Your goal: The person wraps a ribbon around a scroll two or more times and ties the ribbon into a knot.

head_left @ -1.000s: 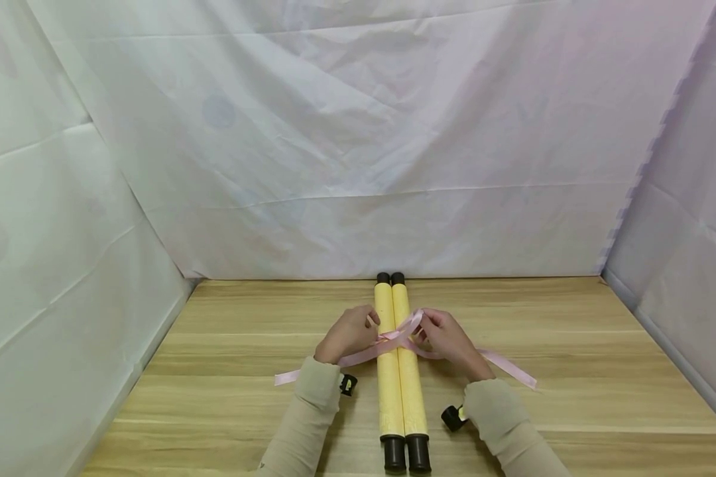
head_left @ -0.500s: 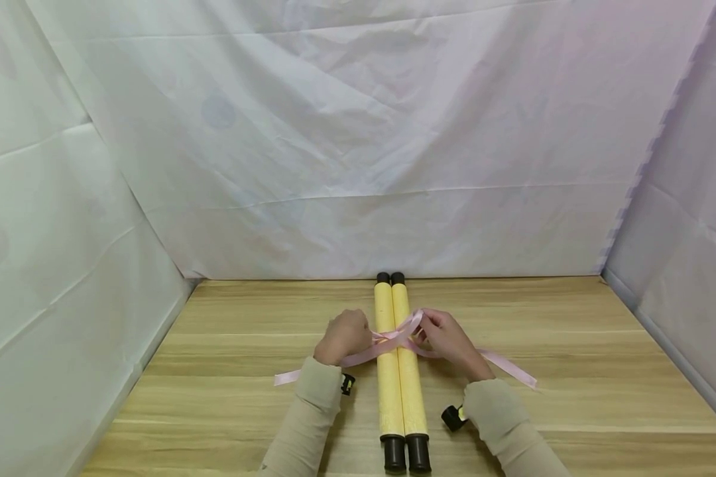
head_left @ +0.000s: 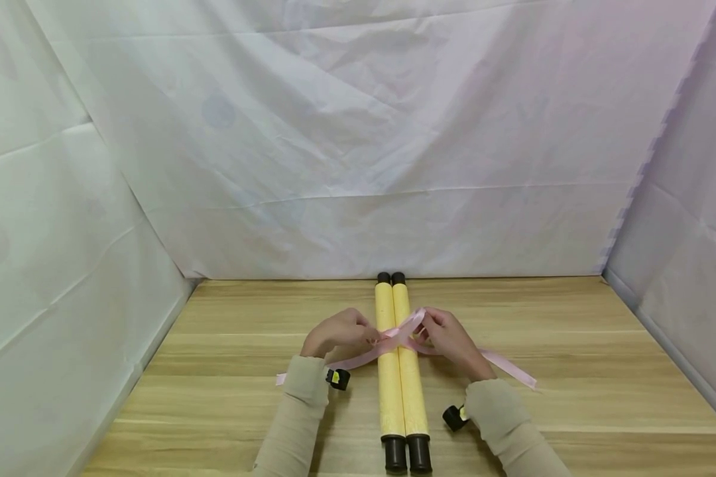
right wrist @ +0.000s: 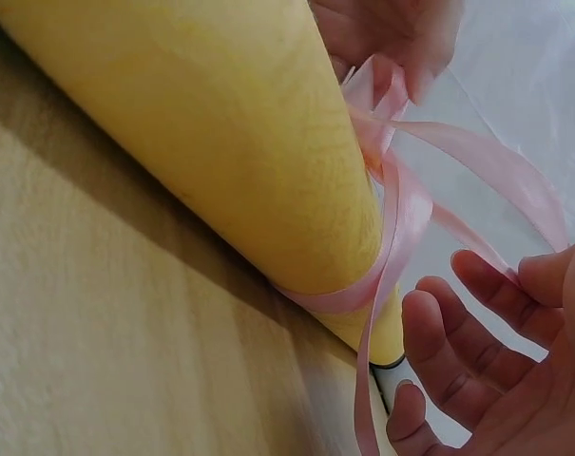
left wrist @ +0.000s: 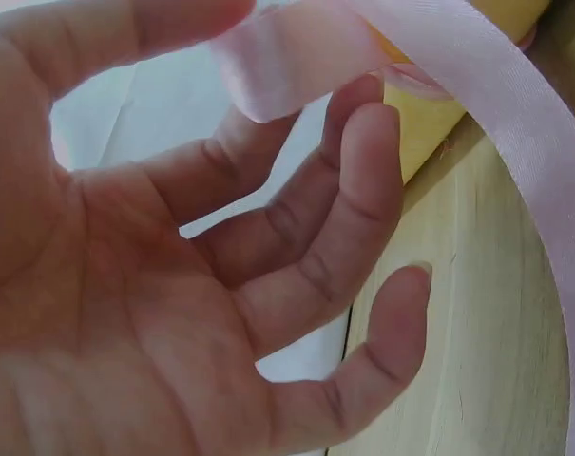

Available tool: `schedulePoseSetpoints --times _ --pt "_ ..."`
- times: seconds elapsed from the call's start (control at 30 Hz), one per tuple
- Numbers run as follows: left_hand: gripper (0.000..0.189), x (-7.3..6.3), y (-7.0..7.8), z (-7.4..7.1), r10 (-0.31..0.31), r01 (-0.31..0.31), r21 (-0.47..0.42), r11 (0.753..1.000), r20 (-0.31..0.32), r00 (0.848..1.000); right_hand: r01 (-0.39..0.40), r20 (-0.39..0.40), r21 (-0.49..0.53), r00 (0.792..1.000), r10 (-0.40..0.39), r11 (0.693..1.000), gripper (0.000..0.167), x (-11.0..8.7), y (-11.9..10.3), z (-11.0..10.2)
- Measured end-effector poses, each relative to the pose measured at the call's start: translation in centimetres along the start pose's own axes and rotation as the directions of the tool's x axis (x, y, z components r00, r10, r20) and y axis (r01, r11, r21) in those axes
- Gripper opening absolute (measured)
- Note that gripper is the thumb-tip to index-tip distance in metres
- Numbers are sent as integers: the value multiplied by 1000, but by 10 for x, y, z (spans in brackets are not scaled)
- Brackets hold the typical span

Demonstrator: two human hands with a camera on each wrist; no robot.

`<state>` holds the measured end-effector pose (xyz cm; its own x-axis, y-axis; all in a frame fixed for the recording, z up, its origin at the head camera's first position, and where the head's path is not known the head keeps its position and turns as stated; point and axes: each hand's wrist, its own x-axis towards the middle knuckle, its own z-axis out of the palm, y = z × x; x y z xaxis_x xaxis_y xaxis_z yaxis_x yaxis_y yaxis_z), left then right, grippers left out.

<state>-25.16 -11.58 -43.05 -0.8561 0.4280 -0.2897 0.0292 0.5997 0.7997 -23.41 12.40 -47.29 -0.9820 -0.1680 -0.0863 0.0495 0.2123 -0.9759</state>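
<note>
Two yellow scrolls (head_left: 390, 397) with dark end caps lie side by side on the wooden table. A pink ribbon (head_left: 402, 338) wraps round them and crosses on top, its loose tails spreading to both sides. From the left, my left hand (head_left: 343, 330) holds a short ribbon loop (left wrist: 292, 62) between thumb and index finger, the other fingers loosely bent. My right hand (head_left: 449, 338) pinches a raised loop of the same ribbon on the other side. In the right wrist view, thumb and index finger meet on the ribbon (right wrist: 477, 249), which runs back to the crossing.
A white cloth (head_left: 394, 165) hangs behind the table (head_left: 227, 397), right at the far caps of the scrolls, with more cloth at both sides. Black wrist cameras (head_left: 337, 379) sit under the beige sleeves (head_left: 501, 417).
My left hand first turned knuckles-up and drew back slightly with the ribbon, then its fingers came back over the left scroll, the wrist swinging left. My right hand has barely moved.
</note>
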Motion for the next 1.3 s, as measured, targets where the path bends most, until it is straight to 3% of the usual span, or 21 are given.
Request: schedulePoseSetpoints --times 0.17,0.37,0.47,0.67,0.93,1.13,1.3 --pt "51 -2 -1 -3 -63 61 -43 997 -50 997 27 17 -57 1000 -26 998 34 0 0 -1" --pt "52 -5 -4 -13 -41 30 -112 993 -96 995 66 7 -103 998 -66 992 38 0 0 -1" --pt "45 -7 -5 -19 -14 -1 -178 984 -81 997 55 -13 -76 998 -56 996 40 0 -1 0" --pt "36 -12 -3 -25 97 -102 -305 947 -32 995 1 -64 12 998 -1 1000 42 -1 -2 -2" --pt "27 -21 0 -31 256 -234 -331 914 24 966 63 -177 -22 982 -66 998 41 -3 -2 -6" --pt "27 -25 2 -35 308 -279 -347 895 28 951 122 -273 6 955 -116 993 36 1 -2 -10" --pt "28 -29 2 -41 279 -262 -389 883 -13 960 135 -334 13 935 -123 991 37 1 -5 -16"
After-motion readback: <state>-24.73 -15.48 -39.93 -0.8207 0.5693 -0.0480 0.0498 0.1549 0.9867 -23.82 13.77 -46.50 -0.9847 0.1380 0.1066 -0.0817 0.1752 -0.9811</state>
